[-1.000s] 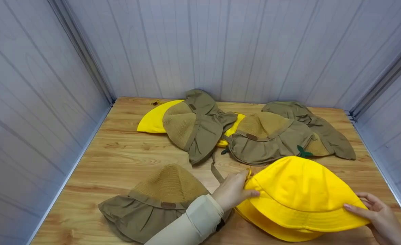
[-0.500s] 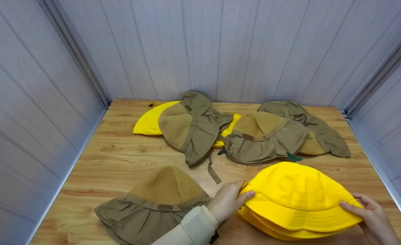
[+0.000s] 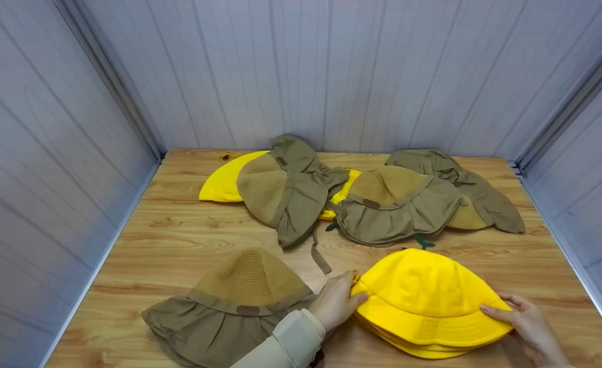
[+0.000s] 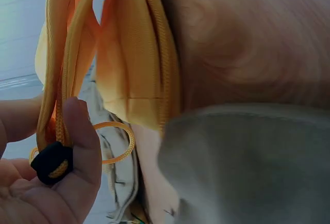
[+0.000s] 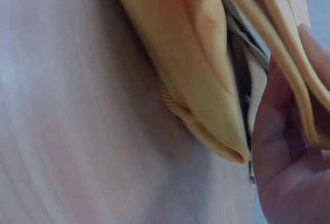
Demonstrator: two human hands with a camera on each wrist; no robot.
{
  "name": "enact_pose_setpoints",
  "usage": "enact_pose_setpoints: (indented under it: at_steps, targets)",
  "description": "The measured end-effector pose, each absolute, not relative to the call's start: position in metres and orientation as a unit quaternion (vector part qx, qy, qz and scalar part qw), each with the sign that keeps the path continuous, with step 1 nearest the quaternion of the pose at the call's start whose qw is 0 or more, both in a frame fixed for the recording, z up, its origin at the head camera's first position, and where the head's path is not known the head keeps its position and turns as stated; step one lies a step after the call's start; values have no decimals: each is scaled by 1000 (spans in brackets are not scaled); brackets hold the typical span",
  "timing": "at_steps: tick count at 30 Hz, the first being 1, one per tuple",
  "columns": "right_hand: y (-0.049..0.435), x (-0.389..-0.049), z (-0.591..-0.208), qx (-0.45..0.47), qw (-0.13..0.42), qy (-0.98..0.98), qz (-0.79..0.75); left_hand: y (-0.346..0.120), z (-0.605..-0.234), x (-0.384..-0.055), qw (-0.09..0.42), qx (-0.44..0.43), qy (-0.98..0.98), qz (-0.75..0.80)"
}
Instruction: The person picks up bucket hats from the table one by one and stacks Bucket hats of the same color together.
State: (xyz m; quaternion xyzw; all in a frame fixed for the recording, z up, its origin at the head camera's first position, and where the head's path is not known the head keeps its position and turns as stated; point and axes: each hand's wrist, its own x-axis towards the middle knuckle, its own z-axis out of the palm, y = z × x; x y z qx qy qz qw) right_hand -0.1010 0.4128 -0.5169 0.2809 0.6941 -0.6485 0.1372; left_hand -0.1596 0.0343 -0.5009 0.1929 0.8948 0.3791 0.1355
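Both hands hold a yellow bucket hat (image 3: 428,291) by opposite ends of its brim, low over the table at the front right. My left hand (image 3: 335,300) pinches the left end; in the left wrist view a yellow cord with a black toggle (image 4: 52,163) lies against that palm. The right end is pinched between thumb and fingers of my right hand (image 3: 528,327). More yellow brim layers show just beneath the held hat, and the right wrist view has another yellow hat (image 5: 191,79) lower down. Left of the left hand lies a khaki hat (image 3: 252,281) with a tan woven crown.
Toward the back lie overlapping khaki hats (image 3: 403,217), (image 3: 301,204) with yellow hats (image 3: 224,181) partly beneath them. A khaki strap (image 3: 321,259) trails forward, and a green leaf ornament (image 3: 424,242) pokes up behind the held hat. Pale panel walls (image 3: 306,76) enclose the wooden table (image 3: 142,255).
The held yellow hat has moved left and slightly down, closing the gap to the yellow brim below. Both hands have travelled with it, still pinching the brim. The khaki hats stay put.
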Motion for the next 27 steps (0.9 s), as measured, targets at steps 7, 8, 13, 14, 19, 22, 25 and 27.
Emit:
enact_pose_setpoints:
  at_steps: [7,8,13,14,19,22,25,27]
  targets:
    - [407,-111,-531,282,153,733,-600,32,-517,-165,166,182,904,349]
    - [407,-112,-532,283,156,739,-592,32,-518,-165,168,181,904,348]
    - [405,-118,-535,284,169,752,-571,32,-521,-166,166,183,909,335]
    - [405,-119,-535,282,173,749,-575,32,-521,-166,165,182,911,332]
    - [404,-122,-533,270,193,737,-589,33,-518,-166,178,180,916,311]
    - [402,-123,-531,268,196,756,-564,34,-513,-166,176,189,926,275]
    - [399,-122,-526,242,184,818,-488,36,-506,-167,156,204,940,225]
    - [397,-121,-522,214,165,863,-426,38,-502,-167,138,211,948,194]
